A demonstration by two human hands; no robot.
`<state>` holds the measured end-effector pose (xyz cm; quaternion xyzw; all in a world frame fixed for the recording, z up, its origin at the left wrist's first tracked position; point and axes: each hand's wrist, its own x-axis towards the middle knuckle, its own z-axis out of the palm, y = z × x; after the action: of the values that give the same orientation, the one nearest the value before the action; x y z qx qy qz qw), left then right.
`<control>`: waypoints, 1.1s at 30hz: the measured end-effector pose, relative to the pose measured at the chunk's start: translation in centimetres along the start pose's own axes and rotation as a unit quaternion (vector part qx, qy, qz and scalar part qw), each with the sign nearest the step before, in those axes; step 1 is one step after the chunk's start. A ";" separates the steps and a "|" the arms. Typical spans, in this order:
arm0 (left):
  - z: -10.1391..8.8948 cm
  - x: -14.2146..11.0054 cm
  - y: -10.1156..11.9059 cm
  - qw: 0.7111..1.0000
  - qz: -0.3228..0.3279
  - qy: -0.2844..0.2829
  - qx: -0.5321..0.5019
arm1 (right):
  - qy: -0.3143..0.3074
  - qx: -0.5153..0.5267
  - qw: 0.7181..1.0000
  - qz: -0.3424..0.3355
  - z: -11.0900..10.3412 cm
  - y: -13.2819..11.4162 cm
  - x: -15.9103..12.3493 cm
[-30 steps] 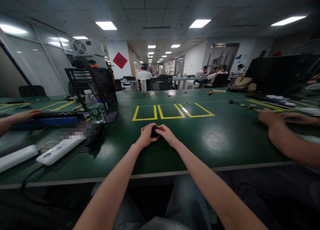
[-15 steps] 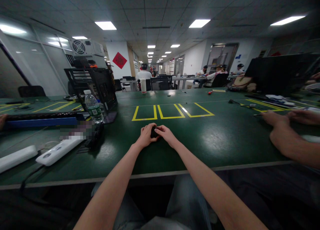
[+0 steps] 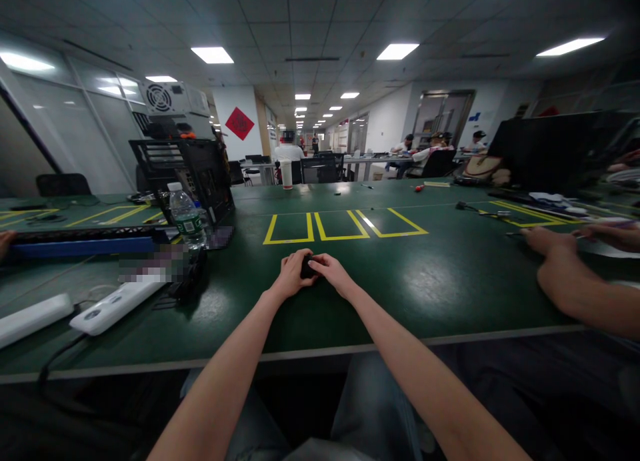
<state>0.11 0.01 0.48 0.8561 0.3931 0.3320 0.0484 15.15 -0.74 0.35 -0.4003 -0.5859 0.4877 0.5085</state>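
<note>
A small dark object (image 3: 307,267) sits between my two hands, low over the green table (image 3: 320,314); its kind is too small and too covered to make out. My left hand (image 3: 292,273) is curled around its left side, thumb in front and fingers behind. From the right, my right hand (image 3: 330,271) pinches at it, with the thumb and fingertips meeting its edge. Beyond my hands, yellow tape outlines (image 3: 343,237) mark the tabletop.
To the left stand a water bottle (image 3: 187,217), a black open computer case (image 3: 210,174) and a white power strip (image 3: 117,306). A co-worker's hand (image 3: 550,239) works at the right. A white cup (image 3: 286,174) and a red-tipped item (image 3: 419,188) lie farther back.
My hands stay around the dark object with hardly any movement. On the right, the co-worker's hands have shifted slightly, and a white sheet shows beneath them.
</note>
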 end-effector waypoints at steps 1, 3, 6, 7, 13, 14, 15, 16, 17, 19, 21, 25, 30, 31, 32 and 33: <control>0.0 0.0 0.0 1.000 -0.001 0.000 0.000 | -0.005 0.000 1.000 -0.002 0.0 -0.2 -0.1; 0.0 0.0 0.0 1.000 -0.002 -0.001 0.000 | -0.012 0.001 1.000 -0.012 0.1 -0.7 -0.4; 0.1 0.0 0.0 1.000 -0.005 -0.001 -0.001 | -0.012 0.005 1.000 -0.024 0.2 -1.3 -0.8; 0.1 0.0 0.0 1.000 -0.006 0.000 -0.001 | -0.009 0.006 1.000 -0.026 0.3 -1.3 -0.9; 0.1 0.0 -0.1 1.000 -0.005 0.000 0.001 | 0.016 0.001 1.000 -0.008 0.2 -0.3 -0.2; 0.1 0.0 -0.1 1.000 -0.005 0.000 0.002 | 0.018 0.001 1.000 -0.004 0.2 -0.1 -0.1; 0.1 0.0 -0.1 1.000 -0.005 0.001 0.002 | 0.016 0.001 1.000 -0.002 0.2 -0.1 0.0; 0.1 0.0 -0.1 1.000 -0.005 0.001 0.002 | 0.013 0.002 1.000 -0.002 0.2 -0.1 0.0; 0.2 0.0 -0.1 1.000 -0.005 0.002 0.003 | 0.008 0.003 1.000 -0.004 0.3 -0.2 -0.1; 0.2 0.0 -0.1 1.000 -0.004 0.001 0.002 | -0.002 0.004 1.000 -0.010 0.3 -0.6 -0.4; 0.1 0.0 -0.1 1.000 -0.003 0.000 0.002 | -0.006 0.006 1.000 -0.015 0.4 -1.0 -0.6; 0.0 0.0 0.0 1.000 -0.002 -0.001 -0.002 | 0.004 0.005 1.000 -0.018 0.4 -0.8 -0.5; 0.0 0.0 0.1 1.000 -0.005 -0.002 -0.004 | 0.012 0.000 1.000 -0.002 0.2 0.1 0.1; -0.1 0.0 0.1 1.000 -0.006 -0.003 -0.004 | 0.008 0.001 1.000 -0.001 0.1 0.0 0.0; -0.1 0.0 0.1 1.000 -0.007 -0.004 -0.004 | 0.002 0.001 1.000 -0.002 0.1 -0.1 -0.1; -0.1 0.0 0.1 1.000 -0.009 -0.004 -0.004 | -0.004 0.002 1.000 -0.005 0.1 -0.3 -0.2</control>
<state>0.14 -0.12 0.59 0.8538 0.3991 0.3294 0.0563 15.08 -1.04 0.61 -0.3946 -0.5890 0.4877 0.5095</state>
